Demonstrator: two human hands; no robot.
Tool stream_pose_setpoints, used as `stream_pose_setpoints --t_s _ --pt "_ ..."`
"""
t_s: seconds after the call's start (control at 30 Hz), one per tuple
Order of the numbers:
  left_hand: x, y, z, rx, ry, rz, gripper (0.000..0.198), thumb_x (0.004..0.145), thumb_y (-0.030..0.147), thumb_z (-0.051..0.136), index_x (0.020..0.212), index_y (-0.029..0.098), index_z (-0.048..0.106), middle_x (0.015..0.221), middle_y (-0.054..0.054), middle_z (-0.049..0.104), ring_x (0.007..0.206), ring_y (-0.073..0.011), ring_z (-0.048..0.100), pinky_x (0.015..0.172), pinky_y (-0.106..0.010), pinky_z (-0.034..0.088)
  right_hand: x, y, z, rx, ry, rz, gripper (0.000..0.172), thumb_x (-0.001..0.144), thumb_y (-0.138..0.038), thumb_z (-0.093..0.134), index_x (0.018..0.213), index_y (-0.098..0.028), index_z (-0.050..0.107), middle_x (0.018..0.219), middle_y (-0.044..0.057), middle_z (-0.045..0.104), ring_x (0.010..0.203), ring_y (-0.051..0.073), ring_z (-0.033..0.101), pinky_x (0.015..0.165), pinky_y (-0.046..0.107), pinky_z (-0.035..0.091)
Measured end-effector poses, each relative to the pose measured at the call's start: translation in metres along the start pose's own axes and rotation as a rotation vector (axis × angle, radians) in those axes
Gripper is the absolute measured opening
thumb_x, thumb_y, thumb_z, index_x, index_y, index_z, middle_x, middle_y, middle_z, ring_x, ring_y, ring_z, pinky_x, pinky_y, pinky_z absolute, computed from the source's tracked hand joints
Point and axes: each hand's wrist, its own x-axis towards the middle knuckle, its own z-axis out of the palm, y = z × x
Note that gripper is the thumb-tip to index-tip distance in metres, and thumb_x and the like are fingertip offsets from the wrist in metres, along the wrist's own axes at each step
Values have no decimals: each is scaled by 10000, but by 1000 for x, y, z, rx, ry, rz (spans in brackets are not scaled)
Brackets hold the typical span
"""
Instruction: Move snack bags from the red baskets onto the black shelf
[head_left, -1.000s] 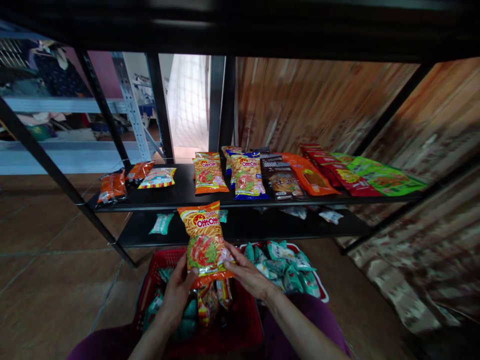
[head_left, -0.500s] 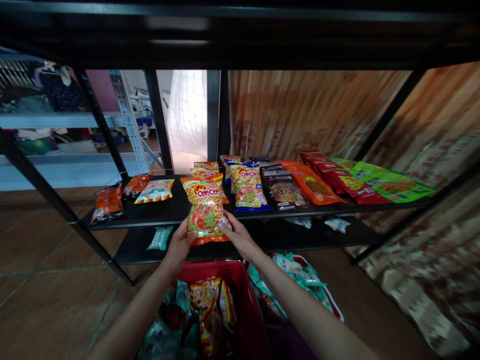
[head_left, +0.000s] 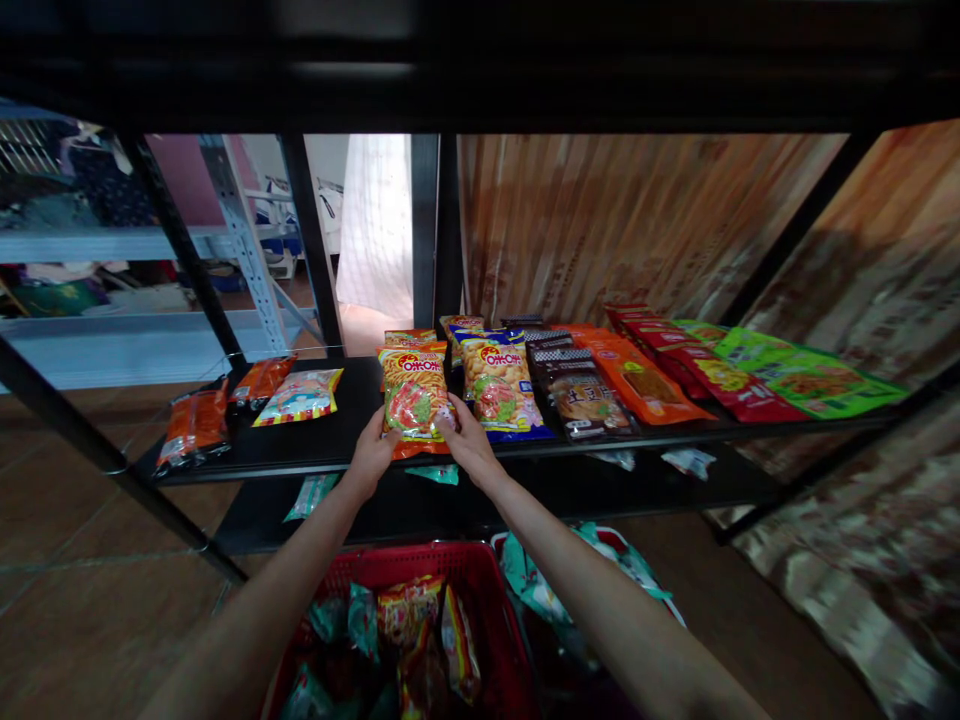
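Note:
An orange snack bag lies on the black shelf, on top of a stack of like orange bags. My left hand grips its lower left corner and my right hand grips its lower right corner, fingers closed on the pack. A blue-edged snack bag lies just right of it. Below my arms stands a red basket with several more snack packs inside.
Further right on the shelf lie dark brown, orange, red and green packs. At the left lie two orange packets and a pale pack. A lower shelf holds small teal packets. Black uprights frame the rack.
Both hands have carried the orange bag up from above the red basket and forward onto the stack on the shelf. The view has tilted with the reach.

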Motion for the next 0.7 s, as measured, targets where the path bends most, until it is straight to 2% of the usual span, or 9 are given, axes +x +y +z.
stream_pose_setpoints --t_s 0.07,0.17,0.37,0.53,0.7 --pt "1 -3 -1 116 36 -9 505 732 203 638 1234 213 588 1148 -61 676 1089 -242 601 973 -379 433 0 0 0 -103 9 2 504 830 -366 555 1321 -274 489 1154 45 658 1039 223 624 949 394 467" --pt "1 -1 -2 329 88 -17 463 766 267 612 1226 217 591 1147 -70 672 1091 -260 592 967 -396 425 -1 -3 0 -226 29 -17 518 819 -361 541 1310 -203 503 1193 98 626 1076 246 600 976 408 445" --pt "-2 11 0 643 141 -6 454 813 335 539 1225 148 584 1185 -141 623 1113 -281 567 978 -402 403 2 -15 2 -261 63 -7 588 794 -400 548 1315 -133 485 1307 144 545 1202 256 518 1045 403 381" --pt "3 10 -1 680 163 90 455 812 339 535 1205 116 594 1213 -166 601 1133 -286 552 984 -407 408 8 -27 3 -277 26 56 627 803 -505 540 1308 -136 499 1319 155 536 1205 276 520 1037 404 381" --pt "11 13 -2 608 216 34 529 800 432 581 1222 113 587 1245 -174 590 1174 -307 524 1020 -431 372 19 -30 3 -284 -1 69 635 814 -569 516 1308 -168 508 1297 132 555 1202 274 519 1027 395 383"
